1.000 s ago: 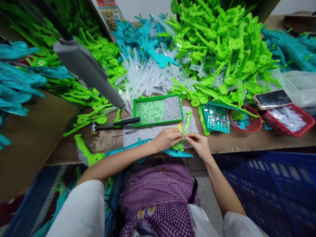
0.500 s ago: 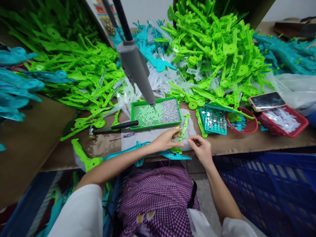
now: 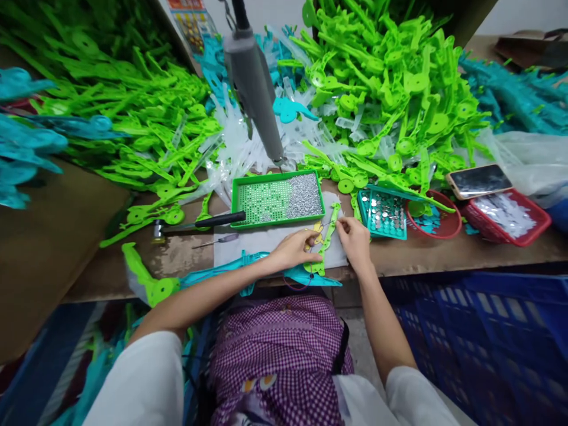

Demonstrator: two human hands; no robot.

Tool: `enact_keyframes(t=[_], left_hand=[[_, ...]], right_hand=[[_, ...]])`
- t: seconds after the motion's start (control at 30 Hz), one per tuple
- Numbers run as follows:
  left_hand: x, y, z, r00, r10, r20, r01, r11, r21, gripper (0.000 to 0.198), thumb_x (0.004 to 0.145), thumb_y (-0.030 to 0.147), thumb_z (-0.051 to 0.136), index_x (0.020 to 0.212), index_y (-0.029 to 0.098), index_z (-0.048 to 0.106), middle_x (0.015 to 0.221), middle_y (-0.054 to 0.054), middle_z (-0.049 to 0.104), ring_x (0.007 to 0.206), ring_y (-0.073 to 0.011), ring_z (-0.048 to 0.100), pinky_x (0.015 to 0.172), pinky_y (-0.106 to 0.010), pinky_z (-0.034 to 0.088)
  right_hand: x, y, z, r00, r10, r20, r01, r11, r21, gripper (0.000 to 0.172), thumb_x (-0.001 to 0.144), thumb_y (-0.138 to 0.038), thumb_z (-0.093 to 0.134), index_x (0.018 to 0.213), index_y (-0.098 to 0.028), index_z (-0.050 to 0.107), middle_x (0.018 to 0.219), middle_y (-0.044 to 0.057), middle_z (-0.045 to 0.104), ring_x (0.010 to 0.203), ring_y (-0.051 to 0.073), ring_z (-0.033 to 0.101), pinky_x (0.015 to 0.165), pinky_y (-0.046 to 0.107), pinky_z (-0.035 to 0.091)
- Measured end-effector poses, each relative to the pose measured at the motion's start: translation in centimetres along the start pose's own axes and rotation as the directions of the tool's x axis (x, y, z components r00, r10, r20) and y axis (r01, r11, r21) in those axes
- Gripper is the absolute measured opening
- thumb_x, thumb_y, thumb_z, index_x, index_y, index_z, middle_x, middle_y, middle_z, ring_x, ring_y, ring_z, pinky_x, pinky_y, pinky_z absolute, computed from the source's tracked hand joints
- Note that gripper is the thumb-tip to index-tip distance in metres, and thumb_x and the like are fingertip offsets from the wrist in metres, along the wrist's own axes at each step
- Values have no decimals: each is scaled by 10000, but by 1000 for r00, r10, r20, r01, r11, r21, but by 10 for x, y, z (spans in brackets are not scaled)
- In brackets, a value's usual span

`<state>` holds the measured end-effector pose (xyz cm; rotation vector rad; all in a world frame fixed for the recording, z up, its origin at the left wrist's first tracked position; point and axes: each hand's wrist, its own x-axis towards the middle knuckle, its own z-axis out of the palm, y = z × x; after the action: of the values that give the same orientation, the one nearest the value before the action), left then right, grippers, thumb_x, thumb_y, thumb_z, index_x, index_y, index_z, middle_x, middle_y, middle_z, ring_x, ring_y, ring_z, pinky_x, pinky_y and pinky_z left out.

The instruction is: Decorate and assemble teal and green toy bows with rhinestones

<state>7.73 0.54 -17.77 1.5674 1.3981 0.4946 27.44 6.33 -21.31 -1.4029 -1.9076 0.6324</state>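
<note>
A light green plastic part (image 3: 329,235) lies upright in my view on a pale cloth (image 3: 266,238), between my two hands. My left hand (image 3: 293,249) is at its left side, fingers curled and thumb apart, close to a small yellow piece (image 3: 318,229). From its fingers a thin dark wire seems to cross the part's upper section. My right hand (image 3: 356,241) pinches the wire's other end beside the part's top. Under my left forearm and wrist lies a long blue plastic part (image 3: 313,278), with a thin reddish loop near it.
A green tray (image 3: 261,201) of small metal pieces stands ahead, below a hanging electric screwdriver (image 3: 257,89). A hammer (image 3: 208,221) and a small screwdriver (image 3: 217,241) lie left. Right are a teal tray (image 3: 382,216), red baskets (image 3: 510,228) and a phone (image 3: 480,181). Green parts (image 3: 381,89) pile behind.
My right hand has moved up and left, to beside the top of the green part. My left hand has shifted slightly down-left. The hanging screwdriver has swung up, away from the tray.
</note>
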Motion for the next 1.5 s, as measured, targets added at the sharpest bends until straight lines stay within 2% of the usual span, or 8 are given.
enact_keyframes(t=[0.2,0.4,0.47,0.6,0.83,1.0,1.13,1.5], left_hand=[[3,5,0,999,-7,51,4,998,67,710,652,334,795,1287,135,548,982,-64,665,805,-172,597,687,-270,445],[-3,6,1,991,55,119,-65,995,74,622,682,308,777,1245,138,574,935,-50,701,749,-150,611,660,-254,452],[-1,6,1,994,52,93,-55,998,28,595,710,358,757,1226,125,576,932,-62,702,726,-146,616,644,-256,462],[12,13,-1,996,18,-83,-18,1000,-5,552,784,427,684,1213,103,558,993,-101,696,742,-152,638,655,-269,487],[34,30,0,980,130,-151,-86,960,267,189,866,231,560,977,138,682,815,-45,715,712,-159,639,714,-276,481],[37,30,3,966,164,-201,-83,930,359,225,913,207,477,961,138,686,793,-56,708,708,-175,641,732,-297,482],[40,27,6,959,192,-207,-101,917,386,244,926,218,467,1029,149,678,891,-73,723,791,-194,665,768,-309,488],[46,31,12,965,116,-236,17,869,495,293,953,262,413,933,143,681,814,-109,712,776,-229,676,773,-325,478]], right_hand=[[3,0,-2,998,8,70,-6,999,-37,241,895,-351,491,882,-188,668,846,66,683,731,188,611,692,298,441],[-4,-5,-7,993,-22,113,28,998,-49,263,914,-367,470,929,-187,661,882,75,679,767,194,612,709,300,443],[-7,-4,-7,995,-29,95,30,1000,1,263,917,-376,473,925,-187,656,868,67,672,755,184,608,706,293,447],[-8,-1,-5,995,-41,89,38,998,40,261,920,-376,471,927,-186,649,858,60,665,731,172,595,706,289,446],[-6,0,-4,993,-55,108,53,998,18,272,930,-381,459,929,-186,649,864,59,660,755,178,593,718,287,430],[-5,0,-2,993,-44,109,44,999,10,266,926,-376,467,931,-183,650,878,64,670,758,181,598,717,285,431],[-1,-2,-3,988,-28,153,34,999,-40,240,920,-354,477,940,-191,651,882,63,677,769,189,608,708,285,426],[9,-15,-16,944,-106,313,192,947,-258,190,938,-255,439,930,-179,613,903,86,675,819,211,620,689,295,398]])
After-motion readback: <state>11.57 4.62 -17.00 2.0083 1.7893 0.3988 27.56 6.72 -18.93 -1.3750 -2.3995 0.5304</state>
